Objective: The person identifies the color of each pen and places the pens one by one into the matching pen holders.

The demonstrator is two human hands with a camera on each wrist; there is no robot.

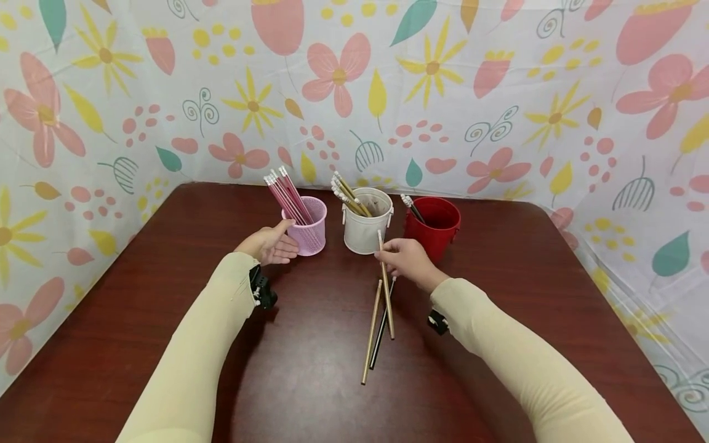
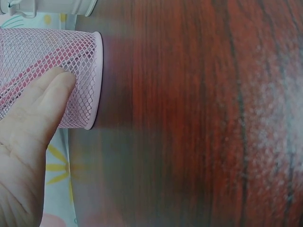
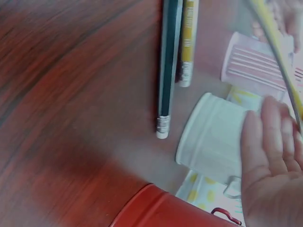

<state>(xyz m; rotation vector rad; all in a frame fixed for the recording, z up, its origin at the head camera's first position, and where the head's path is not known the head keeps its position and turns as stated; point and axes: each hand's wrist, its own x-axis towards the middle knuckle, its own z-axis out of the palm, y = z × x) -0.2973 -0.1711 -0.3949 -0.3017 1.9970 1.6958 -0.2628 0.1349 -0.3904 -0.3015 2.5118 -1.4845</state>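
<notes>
My left hand (image 1: 271, 244) rests against the side of a pink mesh pencil cup (image 1: 311, 241), its fingers extended and thumb up by the rim. Pink pencils (image 1: 288, 197) with white erasers lean in that cup. With thumb and fingers, my right hand (image 1: 408, 258) pinches a yellow pencil (image 1: 386, 295) near its eraser end, in front of the white bucket (image 1: 362, 235). Below it on the table lie a second yellow pencil (image 1: 372, 335) and a black pencil (image 1: 380, 335); the right wrist view shows their eraser ends side by side.
Several yellow pencils (image 1: 350, 200) stand in the white bucket. To its right is a red bucket (image 1: 437, 240) holding a few dark pencils (image 1: 414, 210). The brown table (image 1: 310, 369) ends at a floral curtain (image 1: 338, 123) behind the containers.
</notes>
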